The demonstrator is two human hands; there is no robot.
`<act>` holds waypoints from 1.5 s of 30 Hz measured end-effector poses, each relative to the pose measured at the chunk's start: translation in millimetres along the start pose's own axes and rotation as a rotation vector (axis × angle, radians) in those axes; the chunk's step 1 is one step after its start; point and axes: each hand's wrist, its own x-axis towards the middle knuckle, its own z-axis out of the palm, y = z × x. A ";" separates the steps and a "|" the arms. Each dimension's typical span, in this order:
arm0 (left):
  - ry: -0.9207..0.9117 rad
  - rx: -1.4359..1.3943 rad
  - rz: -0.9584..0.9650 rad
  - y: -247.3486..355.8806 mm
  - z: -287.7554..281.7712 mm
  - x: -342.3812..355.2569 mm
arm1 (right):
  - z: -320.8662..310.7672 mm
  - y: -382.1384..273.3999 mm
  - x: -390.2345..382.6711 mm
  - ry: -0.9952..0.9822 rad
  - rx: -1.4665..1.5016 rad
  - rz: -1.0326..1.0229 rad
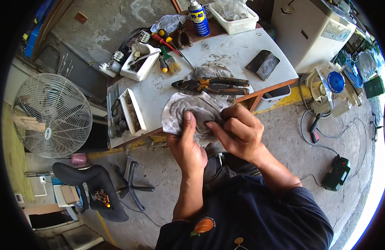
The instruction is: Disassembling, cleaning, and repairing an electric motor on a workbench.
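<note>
Both hands hold a grimy, whitish-grey rag (182,109) in front of the workbench's near edge. My left hand (187,152) supports it from below, thumb pressed on top. My right hand (240,129) has its fingers curled and pinches the rag's right side; anything wrapped inside the cloth is hidden. Just beyond the rag lie pliers (223,81) with black and orange handles, jaws toward the left. They rest on another stained cloth (211,71) on the bench. A metal part (215,149) shows partly below my hands.
On the white bench (238,46) are a spray can (199,18), a paintbrush (172,66), a screwdriver (161,40), a parts tray (139,62) and a dark flat block (263,64). A fan (52,116) and black chair (96,187) stand left. Cables (326,143) cross the floor right.
</note>
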 end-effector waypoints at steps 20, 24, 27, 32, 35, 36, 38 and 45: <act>-0.088 -0.171 -0.218 -15.1 -18.7 -12.4 | 17.6 -8.8 21.2 -0.180 -0.185 0.122; -0.087 -0.188 -0.154 -15.5 -22.5 -12.5 | 14.9 -10.0 21.9 -0.231 -0.179 0.145; -0.119 -0.193 -0.032 -14.1 -28.9 -7.4 | 4.2 -8.7 18.2 -0.433 -0.596 -0.083; -0.065 -0.236 -0.088 10.6 -34.8 11.7 | -28.7 0.9 19.6 -0.318 0.224 0.609; -0.110 -0.245 -0.132 7.7 -27.9 10.4 | -26.9 4.6 15.6 -0.160 0.621 0.787; -0.124 -0.246 -0.152 6.4 -26.3 9.0 | -25.1 6.4 13.7 -0.081 0.829 0.866; -0.145 -0.243 -0.180 3.9 -23.0 7.6 | -25.6 8.1 12.9 0.014 1.038 0.936; -0.200 -0.189 -0.185 0.3 -16.5 2.4 | -27.8 13.9 11.7 0.040 1.304 0.984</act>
